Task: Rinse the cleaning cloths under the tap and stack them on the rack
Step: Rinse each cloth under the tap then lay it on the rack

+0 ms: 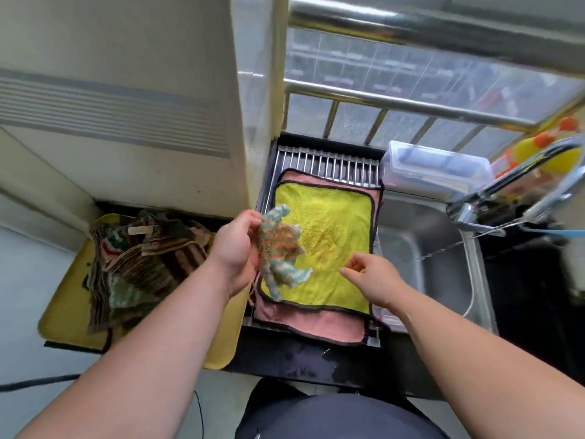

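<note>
My left hand (235, 248) grips a small knitted cloth (280, 251) in green, orange and white, which dangles crumpled above the rack. A yellow cloth (335, 236) with a black border lies flat on a pink cloth (319, 324), both spread over the metal rack (329, 161) across the sink's left part. My right hand (372, 280) hovers over the yellow cloth's right lower area, fingers pinched on a thin yarn strand that runs from the knitted cloth. The tap (519, 182) stands at the right, over the steel sink (424, 248).
A yellow tray (63, 315) at the left holds several striped and knitted cloths (142, 264). A clear plastic box (437, 172) sits behind the sink, with orange and yellow bottles (538, 150) beside it. A white appliance (126, 106) stands at the back left.
</note>
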